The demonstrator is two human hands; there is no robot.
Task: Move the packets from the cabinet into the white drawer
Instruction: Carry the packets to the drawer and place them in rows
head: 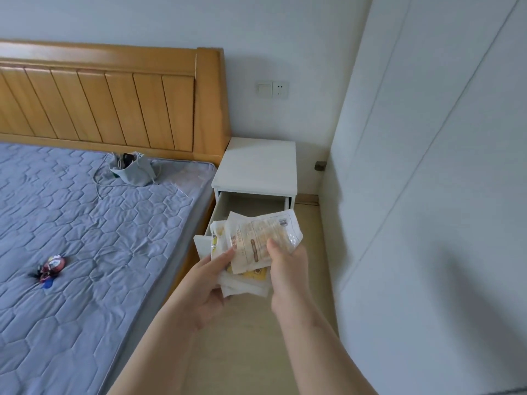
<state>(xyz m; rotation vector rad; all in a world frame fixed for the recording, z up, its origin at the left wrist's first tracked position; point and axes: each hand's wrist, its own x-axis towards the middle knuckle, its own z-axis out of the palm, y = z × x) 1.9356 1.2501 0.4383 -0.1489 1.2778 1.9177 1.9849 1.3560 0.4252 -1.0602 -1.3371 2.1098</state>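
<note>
Bedside: packets (pixel 256 240) pinched between both hands' fingers (pixel 228 256).

Two hands (pixel 209 283) (pixel 288 270), one drawer (pixel 251 202), several packets (pixel 258 238)

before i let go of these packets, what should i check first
1. Is the white drawer pulled open: ok.
2. Does the left hand hold the packet stack from below: ok.
3. Does the right hand pinch the top packet: ok.
4. Is the stack directly above the drawer opening: cannot tell from this one view.
5. Is there free room inside: the rear part looks bare, the front is hidden by the packets, so cannot tell.
</note>
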